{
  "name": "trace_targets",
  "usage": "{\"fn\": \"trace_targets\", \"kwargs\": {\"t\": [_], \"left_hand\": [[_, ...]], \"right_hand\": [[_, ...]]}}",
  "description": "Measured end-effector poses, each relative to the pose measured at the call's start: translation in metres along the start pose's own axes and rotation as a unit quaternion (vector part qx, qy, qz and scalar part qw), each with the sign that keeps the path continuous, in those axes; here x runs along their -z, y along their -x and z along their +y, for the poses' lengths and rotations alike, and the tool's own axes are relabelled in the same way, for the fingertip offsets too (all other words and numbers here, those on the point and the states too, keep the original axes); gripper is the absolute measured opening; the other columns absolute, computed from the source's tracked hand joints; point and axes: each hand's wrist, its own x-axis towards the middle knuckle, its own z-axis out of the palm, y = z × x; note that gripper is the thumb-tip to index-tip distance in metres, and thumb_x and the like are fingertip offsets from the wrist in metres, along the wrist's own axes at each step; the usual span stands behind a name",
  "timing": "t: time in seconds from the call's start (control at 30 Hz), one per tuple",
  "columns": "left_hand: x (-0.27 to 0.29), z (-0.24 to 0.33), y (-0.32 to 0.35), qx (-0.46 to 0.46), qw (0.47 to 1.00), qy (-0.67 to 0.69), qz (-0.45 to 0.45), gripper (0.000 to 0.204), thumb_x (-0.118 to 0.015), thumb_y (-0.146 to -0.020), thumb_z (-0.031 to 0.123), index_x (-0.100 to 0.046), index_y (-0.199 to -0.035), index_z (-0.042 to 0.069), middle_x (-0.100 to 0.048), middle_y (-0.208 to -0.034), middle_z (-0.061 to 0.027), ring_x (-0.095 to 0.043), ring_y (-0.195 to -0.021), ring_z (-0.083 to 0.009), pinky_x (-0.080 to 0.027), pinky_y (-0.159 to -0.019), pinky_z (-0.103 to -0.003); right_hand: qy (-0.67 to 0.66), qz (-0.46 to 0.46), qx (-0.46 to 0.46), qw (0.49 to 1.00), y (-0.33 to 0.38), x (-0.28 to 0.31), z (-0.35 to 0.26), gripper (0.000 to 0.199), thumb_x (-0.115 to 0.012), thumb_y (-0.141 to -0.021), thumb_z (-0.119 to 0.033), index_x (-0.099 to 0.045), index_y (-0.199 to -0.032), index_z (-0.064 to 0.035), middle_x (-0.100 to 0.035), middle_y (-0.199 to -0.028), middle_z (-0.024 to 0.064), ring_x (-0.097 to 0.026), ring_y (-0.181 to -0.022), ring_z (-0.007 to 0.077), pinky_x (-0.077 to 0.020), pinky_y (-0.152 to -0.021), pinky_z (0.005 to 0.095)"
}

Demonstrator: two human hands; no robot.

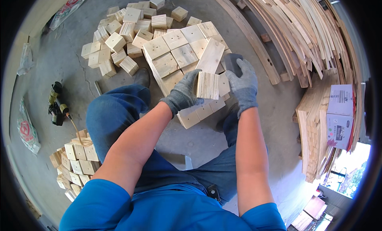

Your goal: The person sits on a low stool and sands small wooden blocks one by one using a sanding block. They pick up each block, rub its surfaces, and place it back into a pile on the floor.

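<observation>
My left hand, in a grey glove, grips a pale square wooden block by its left side and holds it up with the end grain facing me. My right hand, also gloved in grey, holds a dark sanding block just right of and above the wooden block. Under both hands stands a stack of square wooden blocks laid in rows, with one flat board lying tilted across it.
A loose heap of wooden blocks lies on the concrete floor at upper left. Another pile of blocks sits lower left, beside a black power tool with an orange hose. Long wooden slats and a cardboard box fill the right side.
</observation>
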Motion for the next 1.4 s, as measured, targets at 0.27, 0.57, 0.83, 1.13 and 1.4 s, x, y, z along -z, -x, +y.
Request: {"fn": "trace_targets", "kwargs": {"t": [0.27,0.57,0.83,1.13,1.4], "left_hand": [[0.009,0.010,-0.002,0.098,0.993,-0.013,-0.062,0.135,-0.106,-0.062,0.029,-0.027,-0.169,0.008,-0.049,-0.159,-0.0198,-0.053,-0.145,-0.0356,-0.043,-0.124,-0.041],[0.044,0.063,-0.004,0.001,0.986,-0.158,-0.051,0.135,-0.104,-0.062,0.034,-0.028,-0.169,0.006,-0.043,-0.163,-0.0248,-0.043,-0.152,-0.0420,-0.038,-0.128,-0.045],[0.070,0.121,-0.025,-0.018,0.940,-0.294,-0.170,0.115,-0.099,-0.070,0.030,-0.039,-0.166,0.010,-0.044,-0.164,-0.0243,-0.043,-0.153,-0.0407,-0.038,-0.129,-0.045],[0.069,0.117,-0.032,0.007,0.921,-0.339,-0.192,0.112,-0.097,-0.072,0.035,-0.040,-0.164,0.007,-0.046,-0.165,-0.0223,-0.047,-0.151,-0.0409,-0.040,-0.127,-0.044],[0.062,0.121,-0.041,0.054,0.909,-0.329,-0.251,0.110,-0.093,-0.076,0.038,-0.039,-0.165,0.004,-0.048,-0.165,-0.0232,-0.050,-0.149,-0.0414,-0.043,-0.125,-0.044]], "right_hand": [[-0.129,0.006,-0.147,0.981,0.068,0.085,0.054,0.067,-0.093,-0.083,-0.024,-0.069,-0.141,0.0001,-0.065,-0.150,0.0199,-0.063,-0.137,0.0312,-0.0484,-0.118,0.0396],[-0.243,0.054,-0.253,0.935,0.107,0.095,0.073,0.069,-0.092,-0.086,-0.027,-0.067,-0.144,0.0001,-0.068,-0.148,0.0198,-0.065,-0.136,0.0297,-0.0474,-0.119,0.0387],[-0.195,0.064,-0.200,0.958,0.108,0.095,0.076,0.067,-0.093,-0.084,-0.032,-0.071,-0.139,-0.0020,-0.068,-0.147,0.0195,-0.065,-0.135,0.0329,-0.0491,-0.118,0.0391],[-0.100,0.070,-0.083,0.989,0.122,0.074,0.037,0.063,-0.092,-0.080,-0.030,-0.073,-0.137,-0.0075,-0.065,-0.150,0.0183,-0.064,-0.133,0.0397,-0.0499,-0.116,0.0456],[-0.029,0.010,-0.018,0.999,0.148,0.045,-0.033,0.066,-0.091,-0.080,-0.028,-0.070,-0.141,-0.0130,-0.061,-0.154,0.0142,-0.061,-0.130,0.0420,-0.0484,-0.110,0.0533]]}}
